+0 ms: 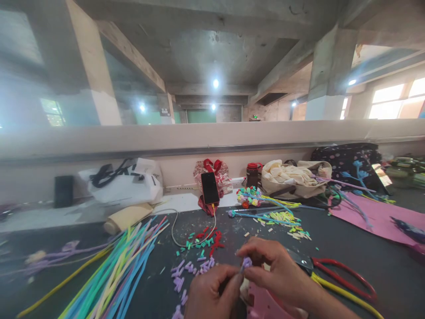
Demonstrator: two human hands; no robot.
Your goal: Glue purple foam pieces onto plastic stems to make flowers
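Observation:
Low in the head view, my left hand point(214, 290) and my right hand point(277, 268) are brought together in front of me. A small curled piece of purple chenille stem point(246, 262) sits between their fingertips. My right thumb and fingers pinch it from the right, while my left thumb and forefinger close on its lower left side. Just what the left fingertips grip is partly hidden. Beneath my hands is a pink plastic object point(260, 303), mostly covered. Short purple chenille pieces point(179, 283) lie scattered left of my hands.
Red-handled cutters point(345, 277) lie at right beside a yellow stem point(345, 294). Long coloured chenille stems point(116, 270) fan out at left. Behind are green cut pieces point(207, 243), yellow pieces point(282, 218), a charging phone point(210, 188), a bottle point(252, 176) and bags.

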